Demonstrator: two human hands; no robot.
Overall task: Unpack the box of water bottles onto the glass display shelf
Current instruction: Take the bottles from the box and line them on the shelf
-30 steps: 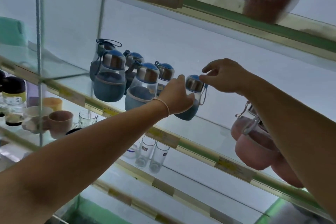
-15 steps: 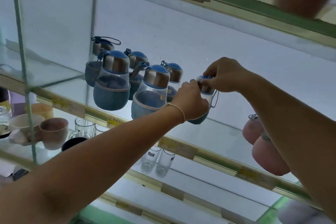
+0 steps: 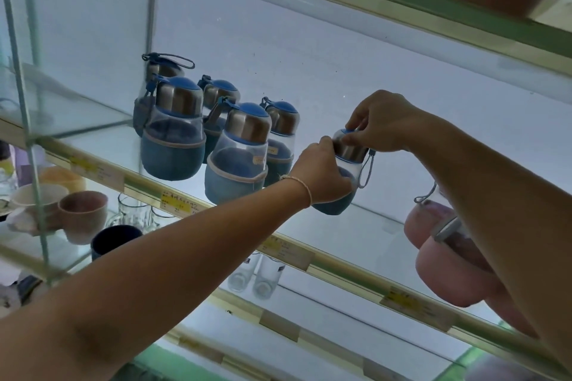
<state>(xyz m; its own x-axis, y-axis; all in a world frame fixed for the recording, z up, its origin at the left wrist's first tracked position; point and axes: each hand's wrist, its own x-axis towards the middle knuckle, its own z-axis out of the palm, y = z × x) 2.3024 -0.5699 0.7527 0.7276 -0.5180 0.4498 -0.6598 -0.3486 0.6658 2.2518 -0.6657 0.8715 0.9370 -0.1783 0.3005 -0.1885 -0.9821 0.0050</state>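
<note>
both arms reach up to the glass shelf (image 3: 340, 269). the left hand (image 3: 325, 176) is wrapped round the blue sleeve of a bottle (image 3: 353, 164), fingers curled about its 9 o'clock side. the right hand (image 3: 380, 122) pinches the cap (image 3: 348, 145) from 12 o'clock with thumb and fingertips. the bottle is upright, its base low against the glass; whether it bears on it i can't tell. its strap (image 3: 366, 170) hangs at its 3 o'clock side. at 9 o'clock of it five blue bottles (image 3: 238, 148) stand clustered, the nearest just beside the left hand. at 4 o'clock, pink bottles (image 3: 439, 269) sit partly behind the right forearm. on lower shelves, at 7 o'clock, are mugs (image 3: 82, 213) and glasses (image 3: 257, 275).
</note>
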